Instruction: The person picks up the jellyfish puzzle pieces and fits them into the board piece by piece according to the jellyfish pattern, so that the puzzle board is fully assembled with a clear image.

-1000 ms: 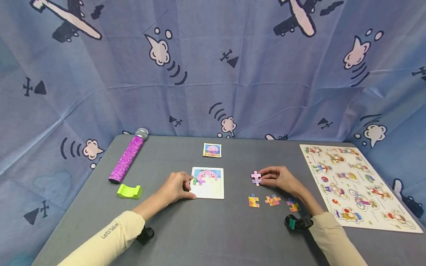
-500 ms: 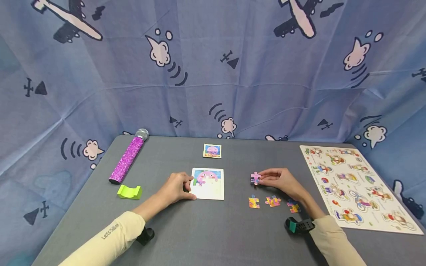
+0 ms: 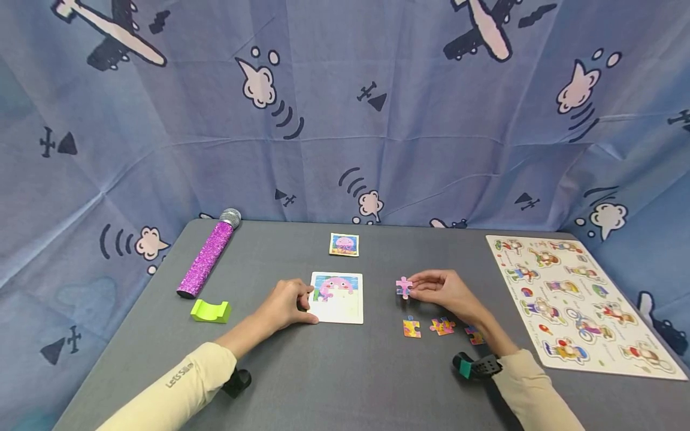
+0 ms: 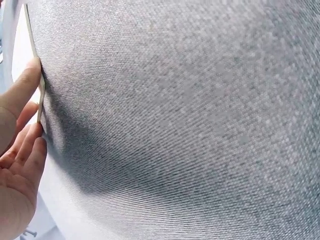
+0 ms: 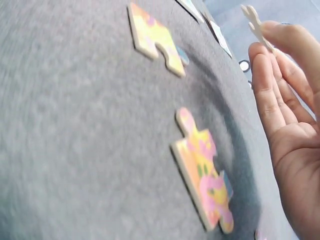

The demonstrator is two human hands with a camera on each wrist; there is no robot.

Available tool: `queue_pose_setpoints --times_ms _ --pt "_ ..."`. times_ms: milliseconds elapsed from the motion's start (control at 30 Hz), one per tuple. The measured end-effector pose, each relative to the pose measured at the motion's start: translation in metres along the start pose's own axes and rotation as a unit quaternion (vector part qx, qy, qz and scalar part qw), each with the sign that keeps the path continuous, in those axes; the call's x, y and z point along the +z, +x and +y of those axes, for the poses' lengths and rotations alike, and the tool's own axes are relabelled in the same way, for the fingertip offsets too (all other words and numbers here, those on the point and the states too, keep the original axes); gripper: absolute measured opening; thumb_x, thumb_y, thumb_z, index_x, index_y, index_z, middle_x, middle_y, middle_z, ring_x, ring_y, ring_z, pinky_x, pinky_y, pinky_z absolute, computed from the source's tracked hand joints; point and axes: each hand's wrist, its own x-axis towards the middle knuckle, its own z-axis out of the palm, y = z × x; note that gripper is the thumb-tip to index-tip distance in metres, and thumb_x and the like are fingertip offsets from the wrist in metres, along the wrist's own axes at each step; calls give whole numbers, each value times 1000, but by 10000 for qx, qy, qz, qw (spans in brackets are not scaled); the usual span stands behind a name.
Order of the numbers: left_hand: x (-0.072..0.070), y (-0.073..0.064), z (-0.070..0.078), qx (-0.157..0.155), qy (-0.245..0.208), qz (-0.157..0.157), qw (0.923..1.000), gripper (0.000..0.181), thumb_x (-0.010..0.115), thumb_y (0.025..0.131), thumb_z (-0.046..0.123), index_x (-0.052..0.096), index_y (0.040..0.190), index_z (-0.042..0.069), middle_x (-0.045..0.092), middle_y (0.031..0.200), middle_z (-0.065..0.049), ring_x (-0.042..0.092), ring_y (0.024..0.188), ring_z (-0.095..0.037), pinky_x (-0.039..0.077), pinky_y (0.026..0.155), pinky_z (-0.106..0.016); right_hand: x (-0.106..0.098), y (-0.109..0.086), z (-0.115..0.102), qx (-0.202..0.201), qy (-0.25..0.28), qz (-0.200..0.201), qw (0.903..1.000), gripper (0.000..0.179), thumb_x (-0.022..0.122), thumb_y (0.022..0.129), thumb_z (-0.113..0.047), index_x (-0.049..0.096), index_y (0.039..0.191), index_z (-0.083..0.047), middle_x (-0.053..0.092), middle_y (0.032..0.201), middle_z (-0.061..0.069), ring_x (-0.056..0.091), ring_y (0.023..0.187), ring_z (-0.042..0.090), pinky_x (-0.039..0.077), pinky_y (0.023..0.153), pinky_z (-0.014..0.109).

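A small white-framed puzzle board lies flat on the grey table, with part of a pink sea-creature picture in its upper half. My left hand grips the board's left side and near corner between thumb and fingers. In the left wrist view the thumb lies along the board's edge. To the right of the board, my right hand pinches a pink and blue jigsaw piece above the table. Nearer the front lie three yellow-pink pieces: a left piece, a middle piece and a right piece, partly hidden by the wrist.
A small picture card lies behind the board. At the left are a glittery purple microphone and a lime-green block. A large peg puzzle board covers the right side. A blue printed curtain hangs behind the table.
My right hand has moved left with the jigsaw piece, toward the puzzle board. The piece turned in the fingers along the way. My left hand has stayed in place.
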Motion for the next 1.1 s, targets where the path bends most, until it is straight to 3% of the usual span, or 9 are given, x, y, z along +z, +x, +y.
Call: queue_pose_setpoints --times_ms 200,467,700,967,1100 --pt "0 1 2 -116 68 -29 9999 39 91 60 13 53 59 6 68 94 -12 65 100 -30 40 62 -26 6 4 -1 -208 18 -91 9997 35 72 83 -2 60 112 14 70 97 9 68 85 12 53 74 25" --pt "0 1 1 -89 120 -24 9999 39 91 59 13 53 58 7 68 94 -12 66 97 -30 41 63 -26 17 10 -2 -134 -59 -285 9995 35 74 82 -4 63 113 10 68 101 19 68 84 12 53 74 27" --pt "0 1 1 -68 97 -25 9999 39 91 59 13 52 58 7 68 92 -12 66 98 -29 41 62 -25 31 17 -3 -101 138 -403 9990 36 75 81 -5 64 112 11 69 100 20 68 83 13 54 74 28" --pt "0 1 2 -100 112 -24 9999 39 91 59 13 52 58 7 68 93 -12 66 97 -29 40 62 -25 47 28 0 -428 -16 -616 9972 33 74 82 -4 65 110 12 70 98 20 68 82 12 54 73 28" --pt "0 1 1 -76 100 -11 9999 40 91 59 13 52 58 7 68 91 -11 66 98 -29 40 62 -25 59 34 1 -405 -11 -584 9975 32 74 81 -4 66 109 11 70 98 21 68 81 12 54 72 29"
